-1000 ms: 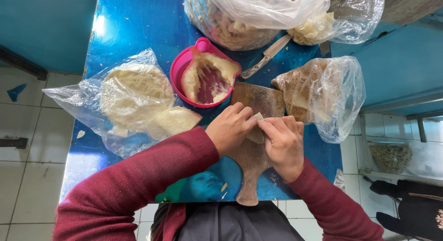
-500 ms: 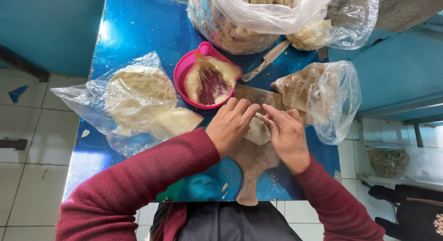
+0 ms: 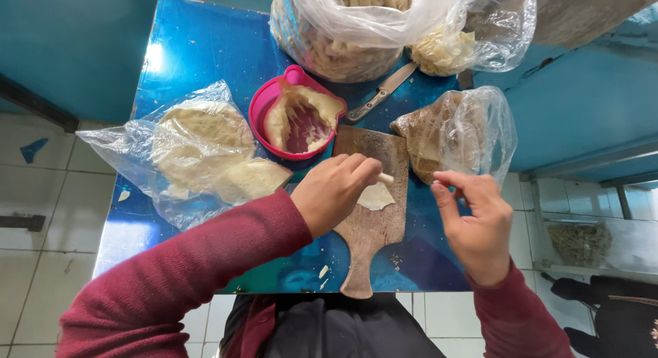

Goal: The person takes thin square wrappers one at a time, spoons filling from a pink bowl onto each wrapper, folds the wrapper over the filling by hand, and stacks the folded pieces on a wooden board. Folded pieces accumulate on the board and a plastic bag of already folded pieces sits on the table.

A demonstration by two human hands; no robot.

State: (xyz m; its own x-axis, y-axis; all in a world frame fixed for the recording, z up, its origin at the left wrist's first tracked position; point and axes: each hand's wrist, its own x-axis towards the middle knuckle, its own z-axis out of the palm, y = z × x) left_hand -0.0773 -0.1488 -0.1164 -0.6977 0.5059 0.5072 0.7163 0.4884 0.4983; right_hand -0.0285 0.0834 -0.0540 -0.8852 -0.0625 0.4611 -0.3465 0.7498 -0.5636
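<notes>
We're looking straight down at a blue desk [image 3: 205,50] that fills the middle of the frame. Our left hand [image 3: 336,193] sits at centre, its fingers [image 3: 363,167] curled round a small pale rolled piece [image 3: 386,178] and pinching it right over the wooden cutting board [image 3: 373,221]. Just under that roll, a flat pale wrapper [image 3: 375,196] lies on the board. Our right hand [image 3: 476,217] is off to the right of centre, clear of the board, fingers [image 3: 445,207] loosely bent with nothing in them.

Now the containers. Just above the board there's a pink bowl [image 3: 264,108] with a pale doughy mass in it, hollowed so the reddish bottom shows through. Left of centre, a clear plastic bag [image 3: 130,149] lies flat with round flat pale sheets stacked inside. At the top middle, a big clear bag [image 3: 336,50] is stuffed with pale rolled sticks, and right beside it in the upper right another clear bag [image 3: 480,29] holds a yellowish crumbly lump. Right of the board, a smaller bag [image 3: 480,135] holds brownish pieces, can't tell what exactly. A knife [image 3: 380,94] lies on the desk between the pink bowl and that smaller bag.
</notes>
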